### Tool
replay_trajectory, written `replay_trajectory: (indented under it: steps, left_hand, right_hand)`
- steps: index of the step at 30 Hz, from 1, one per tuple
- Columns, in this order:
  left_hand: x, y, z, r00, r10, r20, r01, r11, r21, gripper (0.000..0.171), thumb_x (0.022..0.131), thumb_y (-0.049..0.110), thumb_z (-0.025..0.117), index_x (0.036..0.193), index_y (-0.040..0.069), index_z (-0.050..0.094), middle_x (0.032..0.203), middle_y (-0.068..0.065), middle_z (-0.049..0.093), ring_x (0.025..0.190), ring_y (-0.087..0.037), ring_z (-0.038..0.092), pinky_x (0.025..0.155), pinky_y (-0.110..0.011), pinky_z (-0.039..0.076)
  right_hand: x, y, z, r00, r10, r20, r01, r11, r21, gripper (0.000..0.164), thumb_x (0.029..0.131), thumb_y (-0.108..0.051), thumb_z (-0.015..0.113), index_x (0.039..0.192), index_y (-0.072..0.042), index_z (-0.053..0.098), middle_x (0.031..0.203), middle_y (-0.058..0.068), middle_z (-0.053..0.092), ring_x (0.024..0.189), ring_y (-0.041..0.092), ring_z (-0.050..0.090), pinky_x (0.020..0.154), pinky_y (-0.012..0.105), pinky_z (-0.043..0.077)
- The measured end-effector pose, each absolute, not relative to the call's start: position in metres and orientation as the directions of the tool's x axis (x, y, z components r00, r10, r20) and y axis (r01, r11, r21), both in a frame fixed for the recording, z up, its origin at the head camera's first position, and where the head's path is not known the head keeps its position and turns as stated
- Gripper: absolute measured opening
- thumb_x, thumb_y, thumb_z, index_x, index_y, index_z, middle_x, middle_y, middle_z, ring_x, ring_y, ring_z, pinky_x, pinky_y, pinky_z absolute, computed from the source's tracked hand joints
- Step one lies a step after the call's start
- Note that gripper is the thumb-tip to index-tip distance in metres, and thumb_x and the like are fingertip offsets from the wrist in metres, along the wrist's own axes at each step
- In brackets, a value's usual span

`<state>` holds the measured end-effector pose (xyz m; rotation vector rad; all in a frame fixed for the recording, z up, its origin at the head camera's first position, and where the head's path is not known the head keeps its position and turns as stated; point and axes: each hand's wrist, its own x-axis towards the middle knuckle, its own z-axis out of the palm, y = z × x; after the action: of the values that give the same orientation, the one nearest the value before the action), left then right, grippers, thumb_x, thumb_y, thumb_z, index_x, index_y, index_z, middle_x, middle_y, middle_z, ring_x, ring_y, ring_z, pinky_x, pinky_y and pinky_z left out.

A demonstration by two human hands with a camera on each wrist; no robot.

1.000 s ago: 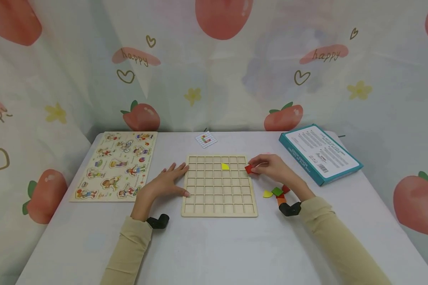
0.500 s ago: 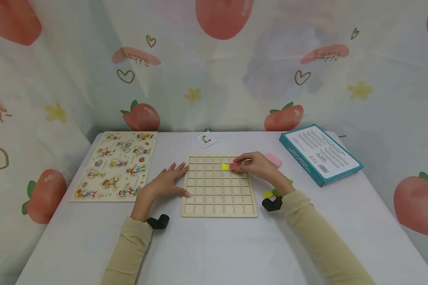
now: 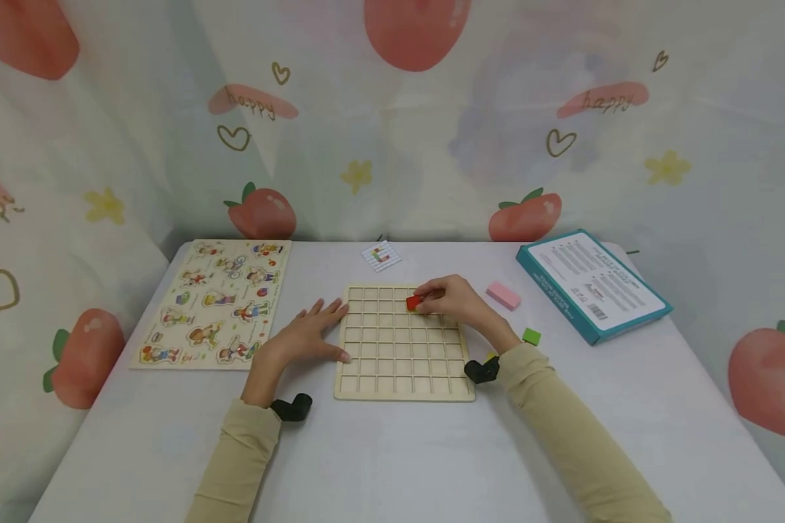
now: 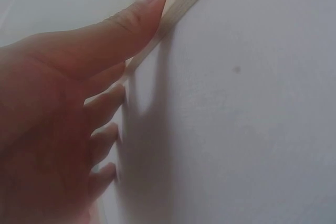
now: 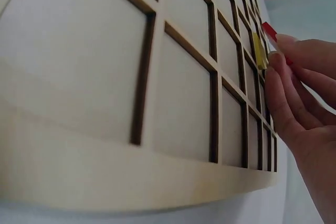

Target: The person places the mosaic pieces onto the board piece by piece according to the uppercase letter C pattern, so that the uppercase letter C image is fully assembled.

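Observation:
My right hand (image 3: 456,299) pinches a red square tile (image 3: 413,303) between thumb and fingers, over the upper part of a wooden grid board (image 3: 405,396). In the right wrist view the red tile is tilted, right by a yellow tile (image 5: 258,51) on the grid. From the head view that yellow tile is hidden behind the red one. At the board's left edge rests my left hand (image 3: 304,340), fingers spread and thumb out, holding nothing. The left wrist view shows its thumb (image 4: 123,30) along the board's edge.
A small pattern card (image 3: 381,256) lies behind the board. To the right are a pink block (image 3: 504,295), a green tile (image 3: 531,336) and a teal-edged box (image 3: 594,287). Part of a yellow piece shows by my right wrist. A picture puzzle board (image 3: 203,366) lies at left.
My right hand has carried the red tile leftward from the board's right edge to over the yellow tile. The pink block and green tile have come into view. My left hand has stayed put.

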<state>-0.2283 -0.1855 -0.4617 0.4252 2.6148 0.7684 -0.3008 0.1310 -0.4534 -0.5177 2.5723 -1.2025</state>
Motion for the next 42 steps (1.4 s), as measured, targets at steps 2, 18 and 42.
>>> replay_trajectory:
  steps: [2,18,42]
  left_hand:
    - [-0.228,-0.185,-0.461,-0.880,0.389,-0.271,0.179,0.803,0.569,0.103,0.084,0.042,0.084,0.164,0.013,0.026,0.173,-0.007,0.014,0.161,-0.036,-0.001,0.130,-0.056,0.001]
    - [-0.226,-0.184,-0.455,-0.885,0.380,-0.270,0.183,0.816,0.548,0.103,0.083,0.043,0.084,0.163,0.013,0.029,0.172,-0.008,0.018,0.161,-0.038,0.004,0.130,-0.057,0.004]
    - [-0.228,-0.185,-0.457,-0.882,0.375,-0.286,0.175,0.823,0.540,0.104,0.084,0.043,0.084,0.164,0.013,0.026,0.173,-0.008,0.016,0.161,-0.036,0.001,0.130,-0.057,0.003]
  right_hand:
    - [-0.301,0.129,-0.453,-0.906,-0.415,-0.085,-0.204,0.603,-0.771,0.032,0.088,-0.014,0.081,0.117,-0.001,0.076,0.110,0.015,0.077,0.094,0.020,0.070,0.088,0.030,0.055]
    - [-0.305,0.110,-0.456,-0.887,-0.458,-0.054,-0.313,0.683,-0.660,0.030,0.085,-0.019,0.084,0.112,-0.006,0.079,0.106,0.010,0.074,0.091,0.022,0.060,0.079,0.029,0.048]
    - [-0.289,0.137,-0.449,-0.928,-0.372,-0.034,-0.256,0.700,-0.667,0.021,0.094,-0.019,0.073,0.112,-0.009,0.076,0.108,0.010,0.073,0.095,0.026,0.064,0.083,0.035,0.054]
